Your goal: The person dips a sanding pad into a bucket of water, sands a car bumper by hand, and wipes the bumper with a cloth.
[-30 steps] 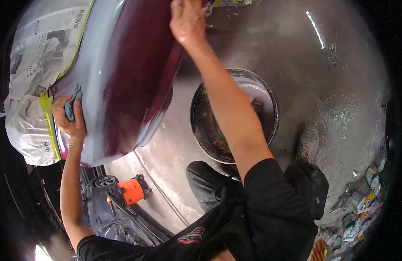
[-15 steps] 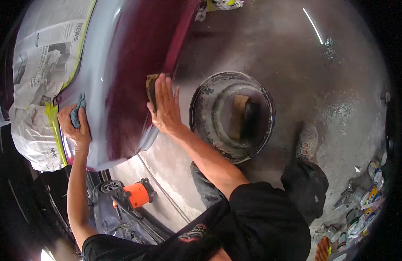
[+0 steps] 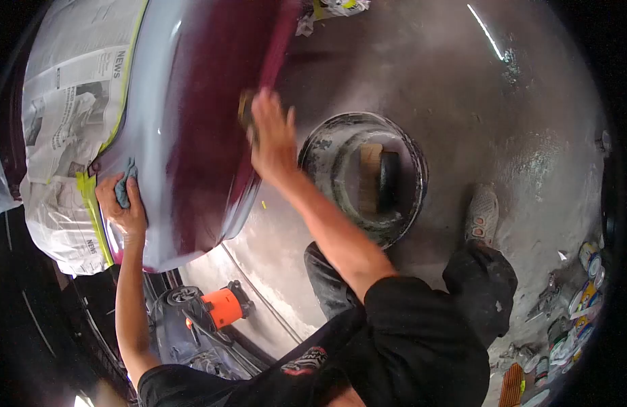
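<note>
Moving R hand w/ pad farther up maroon pnl vs. before.

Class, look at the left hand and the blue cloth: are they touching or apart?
Touching. The head view shows the blue cloth pinched in the left hand, lying directly against its thumb.

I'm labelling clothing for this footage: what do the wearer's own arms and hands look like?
The left hand and right hand are gloveless, and the wrists look bare. The forearms are uncovered below black short sleeves. Blur hides finer detail on the right hand.
</note>
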{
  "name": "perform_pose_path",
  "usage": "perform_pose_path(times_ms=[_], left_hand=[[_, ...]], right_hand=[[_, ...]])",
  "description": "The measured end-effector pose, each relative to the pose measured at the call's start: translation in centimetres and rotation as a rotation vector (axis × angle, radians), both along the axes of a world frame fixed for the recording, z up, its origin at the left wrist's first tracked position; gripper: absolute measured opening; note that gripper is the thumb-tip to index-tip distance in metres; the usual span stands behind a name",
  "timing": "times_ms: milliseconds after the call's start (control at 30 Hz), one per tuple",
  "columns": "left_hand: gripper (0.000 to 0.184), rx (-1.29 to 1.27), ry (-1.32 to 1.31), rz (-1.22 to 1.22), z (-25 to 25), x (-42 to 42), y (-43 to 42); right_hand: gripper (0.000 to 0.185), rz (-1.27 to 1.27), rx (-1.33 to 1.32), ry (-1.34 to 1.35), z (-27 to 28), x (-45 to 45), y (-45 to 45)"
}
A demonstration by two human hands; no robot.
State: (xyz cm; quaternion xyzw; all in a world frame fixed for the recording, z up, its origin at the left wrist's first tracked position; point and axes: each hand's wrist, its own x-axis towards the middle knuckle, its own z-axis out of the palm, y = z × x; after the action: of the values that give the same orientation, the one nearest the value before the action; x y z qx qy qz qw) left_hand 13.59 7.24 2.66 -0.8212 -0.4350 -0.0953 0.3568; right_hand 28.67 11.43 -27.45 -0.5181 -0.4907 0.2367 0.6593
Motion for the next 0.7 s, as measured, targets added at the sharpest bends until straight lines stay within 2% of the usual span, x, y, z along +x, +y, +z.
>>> perform_pose_path(times_ms=[67, 100, 167, 233, 300, 400, 500, 533, 633, 700], left_hand=[[0.018, 0.0, -0.029, -0.02, -0.3, 0.2, 0.1], [0.019, -0.002, -0.038, -0.024, -0.3, 0.3, 0.0], [0.019, 0.002, 0.006, 0.002, 0.1, 0.2, -0.3], [0.018, 0.001, -0.005, 0.014, 0.0, 0.4, -0.1], [0.018, 0.01, -0.004, 0.016, -0.1, 0.4, -0.3], [0.018, 0.005, 0.003, -0.001, 0.0, 0.7, 0.0], [0.017, 0.009, -0.046, -0.011, -0.6, 0.5, 0.2], [0.017, 0.006, -0.057, -0.008, -0.4, 0.3, -0.1], [0.018, 0.014, 0.022, -0.006, -0.1, 0.5, -0.1], [0.019, 0.024, 0.005, -0.023, -0.1, 0.1, 0.0]], right_hand=[[0.06, -0.249, 0.002, 0.042, 0.7, 5.9, 8.2], [0.056, -0.282, 0.027, 0.082, 0.6, 8.0, 11.6], [0.058, -0.339, 0.016, 0.042, 1.1, 8.0, 11.9], [0.061, -0.236, 0.027, 0.007, 1.5, 3.5, 5.9], [0.062, 0.027, -0.005, 0.042, 0.6, -1.2, -1.3], [0.06, -0.032, -0.031, -0.052, 0.6, -0.4, -0.7], [0.053, -0.277, 0.031, 0.054, 1.7, 6.4, 10.0], [0.052, -0.232, 0.024, 0.077, 2.2, 8.4, 11.5], [0.055, -0.219, 0.035, 0.108, 1.9, 5.1, 8.0], [0.061, -0.049, -0.012, 0.097, 1.2, 1.6, 2.1]])
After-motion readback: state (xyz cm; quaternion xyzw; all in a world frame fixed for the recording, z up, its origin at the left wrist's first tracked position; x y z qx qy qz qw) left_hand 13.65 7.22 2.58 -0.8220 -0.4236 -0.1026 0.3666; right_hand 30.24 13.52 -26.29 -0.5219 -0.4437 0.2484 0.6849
